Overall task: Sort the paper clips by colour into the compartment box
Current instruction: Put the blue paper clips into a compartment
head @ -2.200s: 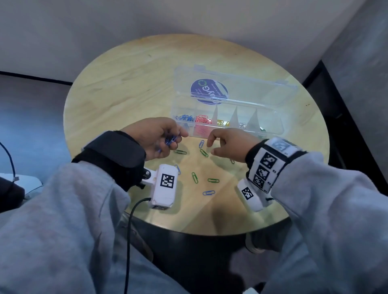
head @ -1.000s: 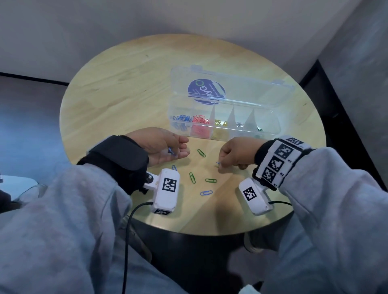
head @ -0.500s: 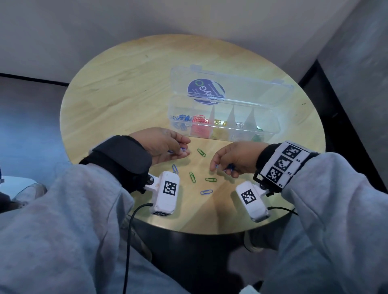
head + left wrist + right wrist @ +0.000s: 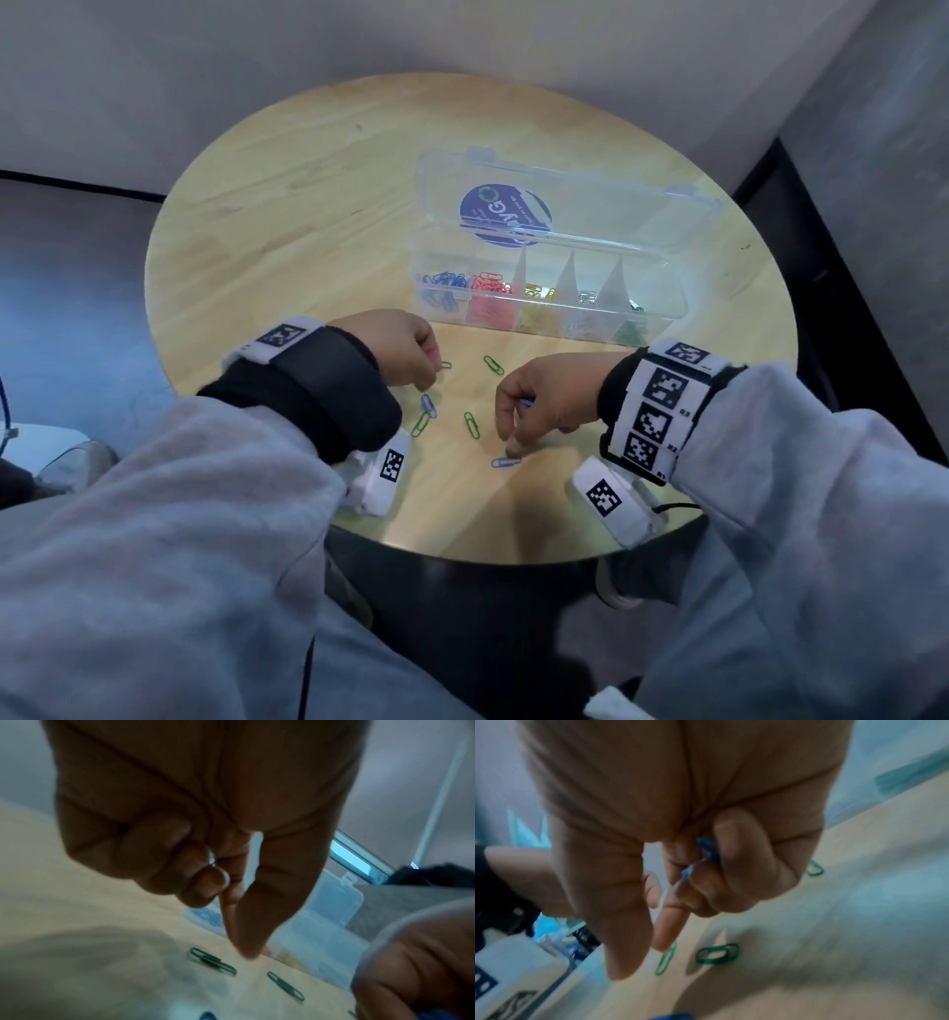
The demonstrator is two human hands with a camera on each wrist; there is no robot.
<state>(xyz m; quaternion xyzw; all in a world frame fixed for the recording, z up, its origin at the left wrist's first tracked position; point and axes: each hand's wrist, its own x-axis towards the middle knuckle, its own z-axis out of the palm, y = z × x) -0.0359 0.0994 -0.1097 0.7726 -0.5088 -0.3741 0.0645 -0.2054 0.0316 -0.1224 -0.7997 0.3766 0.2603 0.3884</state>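
Observation:
The clear compartment box [image 4: 662, 308] stands open on the round table [image 4: 308, 205], with blue, red, yellow, silver and green clips sorted in it. Loose green clips [image 4: 471, 425] and blue clips [image 4: 429, 406] lie between my hands. My left hand [image 4: 429, 383] is palm down; three fingers are curled into the palm, hiding what it holds, while thumb and index [image 4: 244, 949] point down beside a green clip [image 4: 213, 962]. My right hand [image 4: 508, 447] grips a blue clip [image 4: 707, 852] in its curled fingers, and its thumb and index [image 4: 641, 961] reach down at another blue clip [image 4: 506, 462].
The box's lid [image 4: 565, 205], with a round blue sticker, lies open behind the compartments. The table's front edge [image 4: 462, 557] is close below my wrists. A cable [image 4: 308, 668] hangs from the left wrist camera. Bare wood spreads to the left of the box.
My left hand, which showed blue clips in its palm, has rolled palm down over the loose clips. My right hand has dropped toward the nearer blue clip, still holding one.

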